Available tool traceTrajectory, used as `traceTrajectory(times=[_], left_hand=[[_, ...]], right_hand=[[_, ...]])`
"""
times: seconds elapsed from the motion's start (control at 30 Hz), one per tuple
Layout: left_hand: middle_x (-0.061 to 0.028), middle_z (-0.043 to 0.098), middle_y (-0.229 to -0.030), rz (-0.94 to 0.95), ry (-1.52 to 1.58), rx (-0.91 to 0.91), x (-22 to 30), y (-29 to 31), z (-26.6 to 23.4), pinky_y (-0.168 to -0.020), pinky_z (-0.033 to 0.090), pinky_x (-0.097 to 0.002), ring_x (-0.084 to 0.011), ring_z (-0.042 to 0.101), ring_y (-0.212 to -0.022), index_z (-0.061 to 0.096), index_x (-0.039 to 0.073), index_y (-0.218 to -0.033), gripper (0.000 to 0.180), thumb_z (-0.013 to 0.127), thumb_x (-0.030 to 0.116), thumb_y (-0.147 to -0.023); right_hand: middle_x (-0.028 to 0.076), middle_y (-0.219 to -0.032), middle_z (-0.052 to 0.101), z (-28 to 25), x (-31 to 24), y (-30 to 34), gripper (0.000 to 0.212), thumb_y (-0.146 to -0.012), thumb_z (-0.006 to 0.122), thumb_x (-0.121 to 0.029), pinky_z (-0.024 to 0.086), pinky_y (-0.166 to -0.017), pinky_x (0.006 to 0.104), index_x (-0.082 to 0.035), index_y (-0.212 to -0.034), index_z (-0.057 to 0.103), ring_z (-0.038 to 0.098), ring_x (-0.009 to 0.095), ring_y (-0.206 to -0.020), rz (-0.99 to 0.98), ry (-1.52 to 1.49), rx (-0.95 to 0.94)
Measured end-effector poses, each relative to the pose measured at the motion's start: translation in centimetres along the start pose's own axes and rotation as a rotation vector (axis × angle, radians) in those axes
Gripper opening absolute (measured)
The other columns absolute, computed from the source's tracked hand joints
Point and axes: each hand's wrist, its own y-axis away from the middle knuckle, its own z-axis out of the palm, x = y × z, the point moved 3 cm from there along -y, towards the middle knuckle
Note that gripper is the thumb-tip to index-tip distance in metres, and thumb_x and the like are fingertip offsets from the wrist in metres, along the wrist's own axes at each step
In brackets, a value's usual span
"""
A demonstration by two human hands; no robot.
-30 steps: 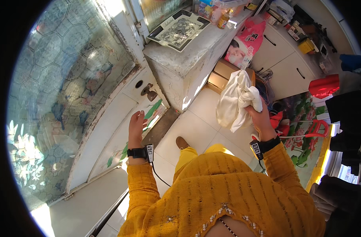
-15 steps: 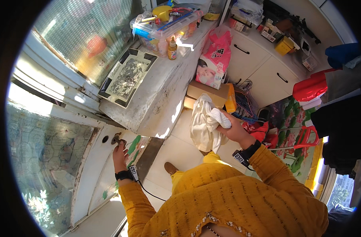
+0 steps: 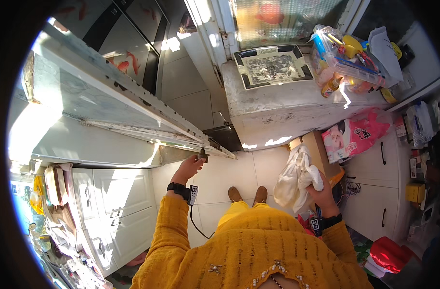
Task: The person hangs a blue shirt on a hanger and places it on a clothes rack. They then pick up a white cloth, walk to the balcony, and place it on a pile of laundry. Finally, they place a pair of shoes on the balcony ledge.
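Right fingers [image 3: 316, 190] around bunched off-white cloth [image 3: 293, 181]

A fisheye camera on the person's head, the left one of two, is looking steeply down and forward. It is viewing the mustard top [image 3: 253, 243] at very close range along the lower edge, the left hand [image 3: 188, 168] and right hand [image 3: 322, 192] farther out, and the shoes [image 3: 234, 194] and floor [image 3: 215, 179] deepest below. Straight edges are bending toward the rim.
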Motion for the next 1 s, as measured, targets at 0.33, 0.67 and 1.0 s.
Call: traceTrajectory(times=[0.33, 0.67, 1.0], left_hand=[[-0.0066, 0.069, -0.107, -0.161, -0.216, 0.313, -39.9, 16.8, 4.8, -0.084, 0.051, -0.0364, -0.0196, 0.065, -0.089, 0.061, 0.007, -0.128, 0.056, 0.055, 0.052, -0.095], [-0.0223, 0.057, -0.123, -0.676, 0.933, 0.844, -30.3, 28.0, 5.5, -0.079, 0.056, -0.0423, -0.0309, 0.065, -0.098, 0.004, 0.004, -0.155, 0.095, 0.071, 0.015, -0.088], [-0.0145, 0.055, -0.126, -0.912, 0.883, 0.823, -38.4, 27.6, -1.5, -0.068, 0.051, -0.0367, -0.0264, 0.062, -0.089, 0.020, 0.006, -0.151, 0.069, 0.058, 0.007, -0.094]], right_hand=[[0.010, -0.136, 0.056, 9.5, -4.8, -9.6, 0.060, -0.083, 0.071, 0.003, 0.041, -0.107, 0.0345, -0.005, -0.140, 0.052, 0.053, 0.021, -0.127, -0.126, -0.085, -0.532], [0.005, -0.126, 0.062, 27.9, -9.2, -21.2, 0.059, -0.085, 0.068, 0.000, 0.046, -0.098, 0.0305, -0.004, -0.140, 0.049, 0.058, 0.015, -0.114, -0.116, -0.132, -0.689], [0.006, -0.122, 0.063, 42.7, -10.9, -35.8, 0.060, -0.083, 0.069, -0.009, 0.046, -0.097, 0.0308, -0.002, -0.139, 0.049, 0.059, 0.017, -0.109, -0.011, -0.043, -0.594]])
